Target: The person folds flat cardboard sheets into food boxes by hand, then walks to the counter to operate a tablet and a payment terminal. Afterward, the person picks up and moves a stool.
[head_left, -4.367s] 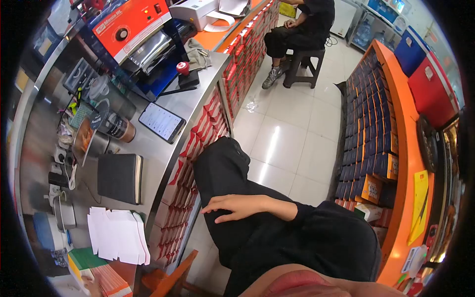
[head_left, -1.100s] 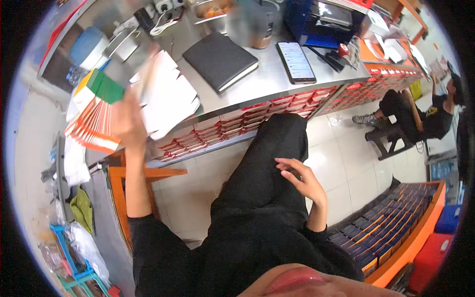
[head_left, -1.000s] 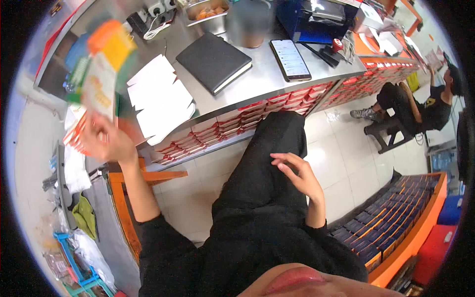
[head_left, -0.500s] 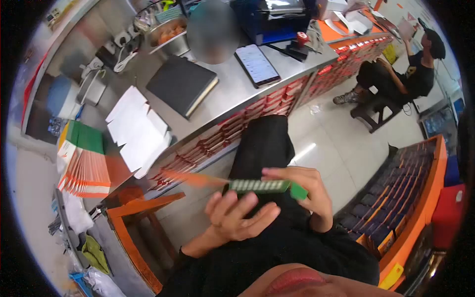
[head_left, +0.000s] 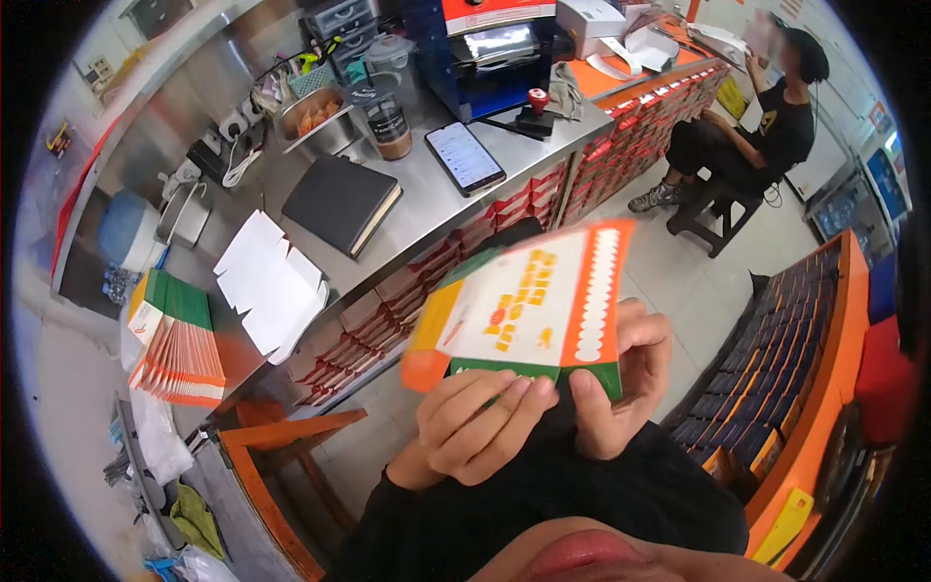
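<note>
A printed cardboard box [head_left: 529, 301], white with yellow lettering and orange, yellow and green sides, is tilted up in front of my chest. My left hand [head_left: 480, 427] grips its lower green edge, fingers curled over the front. At the lower right corner, my right hand [head_left: 626, 388] has its thumb on the green side and its other fingers behind the box. To the left, a pile of flattened green and orange boxes [head_left: 175, 325] lies fanned on the counter, beside white cut card sheets [head_left: 272, 286].
On the steel counter [head_left: 407, 209] are a black notebook [head_left: 339, 204], a phone [head_left: 465, 157], a plastic cup [head_left: 390, 131] and a metal food container [head_left: 315, 121]. A person [head_left: 766, 126] sits on a dark stool [head_left: 713, 209]. An orange rack [head_left: 824, 373] of dark packs stands at right.
The box, edge-on before, has turned so its printed white face shows, and it sits higher. My left hand's spread fingers have closed on its lower edge. The view has shifted somewhat.
</note>
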`<state>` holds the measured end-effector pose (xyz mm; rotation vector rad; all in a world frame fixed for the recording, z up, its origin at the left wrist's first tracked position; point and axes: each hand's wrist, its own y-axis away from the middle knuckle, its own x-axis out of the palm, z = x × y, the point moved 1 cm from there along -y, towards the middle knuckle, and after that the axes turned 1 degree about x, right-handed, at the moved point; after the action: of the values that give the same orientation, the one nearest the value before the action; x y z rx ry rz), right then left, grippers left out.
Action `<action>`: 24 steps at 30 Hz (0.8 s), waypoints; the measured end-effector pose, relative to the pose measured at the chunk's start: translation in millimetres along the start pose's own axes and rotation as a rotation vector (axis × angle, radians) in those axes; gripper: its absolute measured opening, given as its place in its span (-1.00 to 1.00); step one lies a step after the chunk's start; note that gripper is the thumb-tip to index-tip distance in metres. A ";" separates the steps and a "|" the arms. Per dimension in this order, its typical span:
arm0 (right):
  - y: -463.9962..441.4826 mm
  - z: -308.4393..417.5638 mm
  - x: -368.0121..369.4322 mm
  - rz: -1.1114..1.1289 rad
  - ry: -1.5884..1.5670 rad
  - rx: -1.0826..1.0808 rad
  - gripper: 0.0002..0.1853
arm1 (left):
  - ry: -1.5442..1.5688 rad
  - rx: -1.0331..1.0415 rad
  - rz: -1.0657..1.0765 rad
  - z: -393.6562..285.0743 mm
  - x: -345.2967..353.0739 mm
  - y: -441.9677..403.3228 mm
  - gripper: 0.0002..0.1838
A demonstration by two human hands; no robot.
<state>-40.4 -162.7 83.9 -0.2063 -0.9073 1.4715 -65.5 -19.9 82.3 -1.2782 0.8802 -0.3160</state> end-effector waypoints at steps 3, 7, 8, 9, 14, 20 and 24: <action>-1.1 25.1 -20.7 0.153 0.038 -0.002 -0.66 | 0.021 0.088 -0.021 -7.7 -12.2 0.4 -0.85; -4.3 61.2 -30.4 0.266 0.070 -0.178 -0.82 | -0.033 0.400 -0.392 -18.4 1.7 -3.0 -0.84; -2.5 66.7 -33.5 0.307 0.075 -0.230 -0.84 | 0.017 0.389 -0.427 -20.3 7.4 -6.6 -0.83; -1.5 62.1 -37.1 0.295 0.008 -0.409 -0.91 | 0.064 0.383 -0.468 -21.1 11.4 -11.7 -0.82; 19.5 86.7 -64.3 0.317 0.505 -0.484 -0.71 | 0.142 0.042 -0.043 -31.1 -1.1 -32.9 -0.80; 5.8 52.4 -57.6 0.160 0.739 -0.166 -0.72 | 0.709 -0.585 -0.091 -19.8 47.3 6.4 -0.76; 0.2 3.8 -75.8 0.158 0.673 0.057 -0.76 | 0.868 -0.825 -0.018 7.2 70.9 33.7 -0.83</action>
<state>-31.4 -232.8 56.2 -0.6961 -0.3069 1.4285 -23.0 -51.1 23.7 -1.9422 1.8614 -0.5730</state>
